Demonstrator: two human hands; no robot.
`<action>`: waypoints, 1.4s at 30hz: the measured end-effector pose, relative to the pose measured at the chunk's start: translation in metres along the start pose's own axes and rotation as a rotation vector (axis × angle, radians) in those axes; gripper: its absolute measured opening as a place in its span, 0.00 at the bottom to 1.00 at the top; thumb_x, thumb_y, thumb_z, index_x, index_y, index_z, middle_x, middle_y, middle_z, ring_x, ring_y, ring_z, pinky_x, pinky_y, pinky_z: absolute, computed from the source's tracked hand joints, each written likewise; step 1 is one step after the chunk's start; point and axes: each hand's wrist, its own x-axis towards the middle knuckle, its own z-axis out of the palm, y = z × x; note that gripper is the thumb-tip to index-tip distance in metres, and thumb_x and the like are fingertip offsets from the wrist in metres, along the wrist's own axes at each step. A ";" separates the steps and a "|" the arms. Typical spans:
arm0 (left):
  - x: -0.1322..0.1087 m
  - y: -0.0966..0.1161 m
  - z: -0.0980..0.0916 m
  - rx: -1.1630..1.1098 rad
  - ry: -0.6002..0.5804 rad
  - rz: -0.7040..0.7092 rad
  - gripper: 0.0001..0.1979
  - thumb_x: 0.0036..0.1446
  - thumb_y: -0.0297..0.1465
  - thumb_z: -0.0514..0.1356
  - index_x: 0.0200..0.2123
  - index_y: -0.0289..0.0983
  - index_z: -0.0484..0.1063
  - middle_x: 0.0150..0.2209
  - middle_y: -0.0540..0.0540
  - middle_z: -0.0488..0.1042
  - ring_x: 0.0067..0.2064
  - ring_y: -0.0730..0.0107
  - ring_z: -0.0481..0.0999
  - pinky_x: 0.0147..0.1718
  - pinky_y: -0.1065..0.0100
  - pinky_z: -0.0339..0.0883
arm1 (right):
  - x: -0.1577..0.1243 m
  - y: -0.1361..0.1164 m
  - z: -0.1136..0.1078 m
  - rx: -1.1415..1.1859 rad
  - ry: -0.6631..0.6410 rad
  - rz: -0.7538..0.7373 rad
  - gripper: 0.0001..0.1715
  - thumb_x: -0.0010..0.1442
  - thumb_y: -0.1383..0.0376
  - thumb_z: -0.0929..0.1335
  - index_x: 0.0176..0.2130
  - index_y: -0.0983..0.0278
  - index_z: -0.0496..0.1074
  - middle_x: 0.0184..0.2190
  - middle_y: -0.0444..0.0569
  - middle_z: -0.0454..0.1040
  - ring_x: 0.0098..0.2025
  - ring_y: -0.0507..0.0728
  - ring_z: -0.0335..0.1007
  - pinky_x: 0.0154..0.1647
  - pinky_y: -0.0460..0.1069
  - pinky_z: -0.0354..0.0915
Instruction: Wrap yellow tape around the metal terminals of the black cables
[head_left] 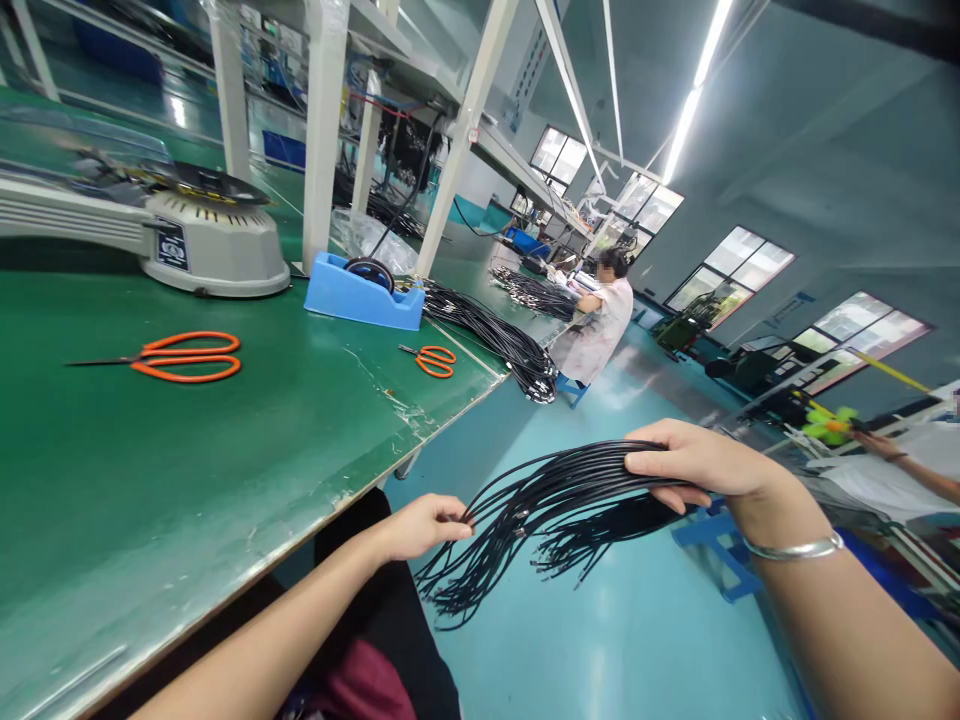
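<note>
My right hand (701, 462) is clamped around a bundle of black cables (570, 490), right of the green table (225, 450). My left hand (424, 525) pinches a few cables between its fingers.

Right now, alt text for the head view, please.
The right hand clasps a bundle of black cables above the teal floor while the left hand pinches strands near their loose ends. Left of them, a green bench holds two orange scissors and a blue tape dispenser.

head cam | worn, facing forward-down, tilted | close above black cable bundle (570, 485) | green bench (187, 470) left | single view
</note>
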 end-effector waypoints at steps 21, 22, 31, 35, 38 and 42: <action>-0.002 0.083 0.021 0.098 0.582 0.321 0.07 0.58 0.31 0.57 0.34 0.40 0.76 0.34 0.47 0.74 0.39 0.68 0.73 0.42 0.66 0.66 | 0.010 0.015 0.025 0.203 0.184 -0.012 0.21 0.61 0.51 0.63 0.30 0.66 0.65 0.08 0.35 0.57 0.10 0.43 0.40 0.13 0.42 0.40; -0.002 0.081 0.019 0.093 0.573 0.322 0.07 0.58 0.31 0.57 0.33 0.40 0.75 0.34 0.48 0.74 0.38 0.69 0.73 0.41 0.67 0.67 | 0.010 0.016 0.026 0.201 0.186 -0.011 0.21 0.61 0.51 0.63 0.30 0.66 0.66 0.08 0.35 0.57 0.10 0.44 0.40 0.13 0.42 0.41; -0.006 0.073 0.019 0.197 0.487 0.426 0.08 0.58 0.31 0.57 0.38 0.41 0.75 0.36 0.47 0.75 0.39 0.69 0.73 0.41 0.67 0.67 | 0.008 0.022 0.034 0.229 0.170 0.002 0.21 0.61 0.51 0.63 0.32 0.67 0.67 0.08 0.36 0.57 0.11 0.44 0.40 0.13 0.42 0.40; -0.004 0.070 0.025 0.246 0.498 0.448 0.10 0.60 0.32 0.55 0.41 0.40 0.74 0.37 0.45 0.75 0.40 0.67 0.71 0.42 0.64 0.66 | 0.007 0.024 0.040 0.271 0.177 0.002 0.20 0.61 0.51 0.63 0.33 0.66 0.67 0.08 0.35 0.57 0.10 0.43 0.38 0.13 0.42 0.40; -0.004 0.067 0.023 0.268 0.484 0.421 0.10 0.61 0.32 0.54 0.39 0.41 0.75 0.37 0.46 0.74 0.40 0.67 0.70 0.41 0.65 0.66 | 0.005 0.027 0.041 0.284 0.176 0.009 0.19 0.62 0.52 0.63 0.33 0.66 0.67 0.08 0.35 0.57 0.11 0.43 0.39 0.13 0.42 0.40; -0.006 0.045 0.016 0.304 0.421 0.317 0.09 0.61 0.31 0.53 0.36 0.40 0.73 0.35 0.47 0.73 0.41 0.67 0.69 0.43 0.65 0.65 | -0.003 0.035 0.034 0.321 0.253 0.013 0.19 0.62 0.53 0.62 0.34 0.67 0.67 0.08 0.35 0.55 0.11 0.44 0.39 0.13 0.42 0.39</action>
